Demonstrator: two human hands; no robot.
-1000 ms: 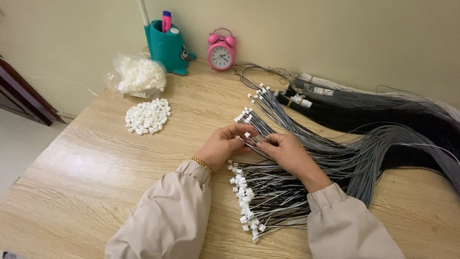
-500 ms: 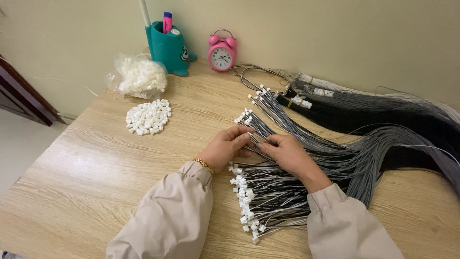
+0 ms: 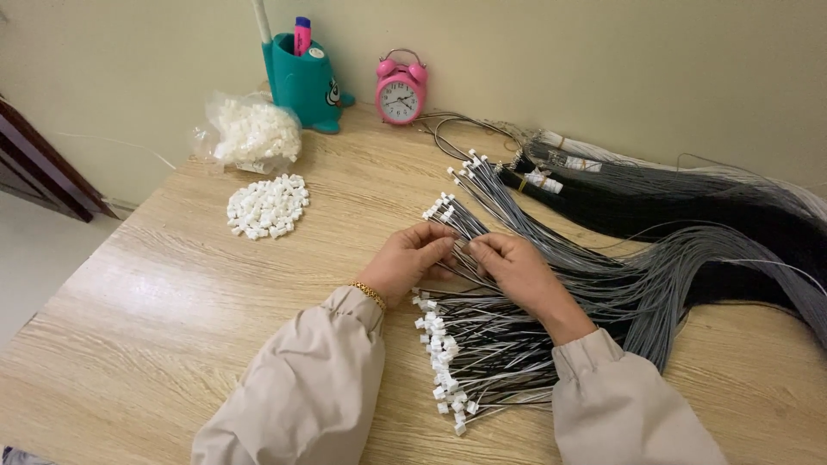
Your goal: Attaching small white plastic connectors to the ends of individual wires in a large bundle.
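Nearest to me, between my two beige sleeves, lies the finished fan of grey wires [image 3: 495, 353], each tipped with a white connector [image 3: 441, 355], flat on the wooden surface [image 3: 155, 344]. Just above it my left hand [image 3: 407, 261] and right hand [image 3: 508, 263] are drawn together, fingertips almost meeting, pinched on a single wire end [image 3: 463, 248]; I cannot tell whether a housing is already between the fingers. Both wrists rest low, palms down and turned slightly inward, with a gold bracelet [image 3: 369, 294] on the left wrist. I judge the step in hand to be fitting a housing onto that wire end; the next move calls for a straight, aligned push, then laying the piece down. Beyond the hands, untipped and tipped grey bundles [image 3: 517, 215] run off to the right beside black bundles [image 3: 655, 202]. Farther left sit a loose heap of white housings [image 3: 269, 207] and a clear bag of them [image 3: 250, 133]. Against the wall stand a teal pen holder [image 3: 301, 82] and a pink alarm clock [image 3: 401, 90].
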